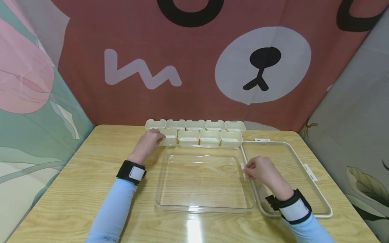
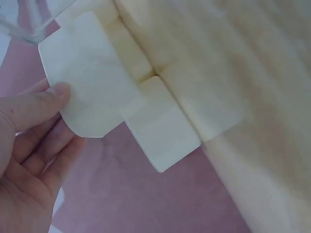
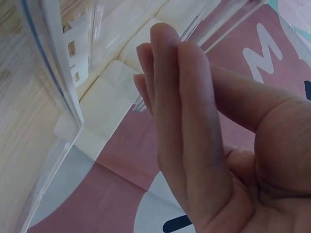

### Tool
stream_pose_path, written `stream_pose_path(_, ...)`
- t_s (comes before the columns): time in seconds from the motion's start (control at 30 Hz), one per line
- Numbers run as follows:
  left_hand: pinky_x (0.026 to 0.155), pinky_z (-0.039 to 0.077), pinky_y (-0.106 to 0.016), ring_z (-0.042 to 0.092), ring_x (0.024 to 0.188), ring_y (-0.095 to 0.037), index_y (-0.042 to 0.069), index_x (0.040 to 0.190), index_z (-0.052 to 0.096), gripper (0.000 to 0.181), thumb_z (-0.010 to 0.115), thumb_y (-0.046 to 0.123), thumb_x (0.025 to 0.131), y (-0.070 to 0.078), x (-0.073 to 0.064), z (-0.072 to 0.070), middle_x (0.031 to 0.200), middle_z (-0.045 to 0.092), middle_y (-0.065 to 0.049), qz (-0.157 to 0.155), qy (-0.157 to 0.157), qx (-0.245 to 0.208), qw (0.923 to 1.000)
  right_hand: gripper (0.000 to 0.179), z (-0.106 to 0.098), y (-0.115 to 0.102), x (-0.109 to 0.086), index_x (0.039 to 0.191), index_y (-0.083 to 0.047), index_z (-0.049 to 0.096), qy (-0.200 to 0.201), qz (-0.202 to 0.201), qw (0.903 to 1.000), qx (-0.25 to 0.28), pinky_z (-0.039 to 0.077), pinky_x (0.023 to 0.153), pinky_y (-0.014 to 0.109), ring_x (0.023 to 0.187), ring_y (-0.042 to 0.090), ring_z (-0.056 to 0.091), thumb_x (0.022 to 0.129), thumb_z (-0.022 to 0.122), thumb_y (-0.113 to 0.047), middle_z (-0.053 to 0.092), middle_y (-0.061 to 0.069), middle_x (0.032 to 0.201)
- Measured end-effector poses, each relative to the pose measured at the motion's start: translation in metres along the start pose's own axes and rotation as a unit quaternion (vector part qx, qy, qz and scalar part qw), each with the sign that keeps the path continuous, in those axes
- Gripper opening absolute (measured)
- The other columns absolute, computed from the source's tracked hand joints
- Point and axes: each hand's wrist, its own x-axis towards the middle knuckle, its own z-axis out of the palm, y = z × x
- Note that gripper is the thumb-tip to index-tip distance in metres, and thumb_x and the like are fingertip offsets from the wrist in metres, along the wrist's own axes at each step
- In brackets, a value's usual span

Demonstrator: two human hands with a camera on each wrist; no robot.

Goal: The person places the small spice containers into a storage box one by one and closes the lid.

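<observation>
My left hand (image 1: 148,143) is at the left end of the front row of small cream containers. Between its thumb and fingers it pinches the end of the leftmost cream container (image 1: 171,137), whose pale wall (image 2: 97,77) fills much of the left wrist view. A large clear plastic box (image 1: 203,182) stands open-topped in front of the rows. Over its right edge is my right hand (image 1: 263,171), fingers together and nearly straight in the right wrist view, with nothing seen between them. Whether it touches the rim cannot be made out.
Several more cream containers (image 1: 209,136) stand in two rows against the cloth backdrop (image 1: 197,101). Right of the clear box lies a clear lid with a white frame (image 1: 326,206) and side latches (image 1: 310,172). Everything sits on a wood-grain table (image 1: 91,179).
</observation>
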Motion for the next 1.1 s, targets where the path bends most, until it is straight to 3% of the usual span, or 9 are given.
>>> stream_pose_path(0.17,0.069,0.051,-0.034,0.057,0.076,-0.024,0.003,0.089,0.074,0.01,0.068,-0.001,0.082,0.007,-0.002,-0.013,0.078,0.063,-0.009,0.014,0.024,0.025,0.9993,0.014,0.002,0.0,0.0,0.084,0.0,0.068,-0.001,0.002,1.0,-0.004,0.048,0.054,0.027,0.06,0.013,0.064,0.084,0.069,-0.014,0.068,0.005,0.074)
stream_pose_path(0.37,0.067,0.051,-0.033,0.058,0.077,-0.024,0.003,0.091,0.074,0.011,0.067,-0.001,0.083,0.018,-0.004,-0.03,0.08,0.063,-0.009,0.02,0.03,0.034,0.9988,0.013,0.002,0.0,-0.001,0.083,0.0,0.069,0.002,-0.005,1.0,-0.004,0.049,0.054,0.027,0.06,0.012,0.064,0.084,0.068,-0.013,0.069,0.007,0.075)
stream_pose_path(0.63,0.062,0.051,-0.031,0.058,0.074,-0.023,0.003,0.09,0.074,0.011,0.069,-0.001,0.081,0.029,-0.008,-0.043,0.079,0.064,-0.009,0.054,0.055,0.057,0.9954,0.014,0.0,0.0,-0.001,0.083,0.0,0.069,0.004,-0.012,0.9997,-0.02,0.048,0.055,0.027,0.059,0.01,0.062,0.084,0.068,-0.014,0.069,0.007,0.075)
stream_pose_path(1.1,0.054,0.047,-0.025,0.055,0.066,-0.017,0.008,0.085,0.074,0.012,0.069,-0.003,0.08,0.056,-0.014,-0.063,0.072,0.061,-0.003,0.106,0.061,0.107,0.9868,0.013,-0.001,-0.001,-0.001,0.083,0.001,0.069,0.0,-0.008,0.9999,-0.012,0.048,0.053,0.026,0.058,0.011,0.063,0.085,0.068,-0.012,0.069,0.008,0.075)
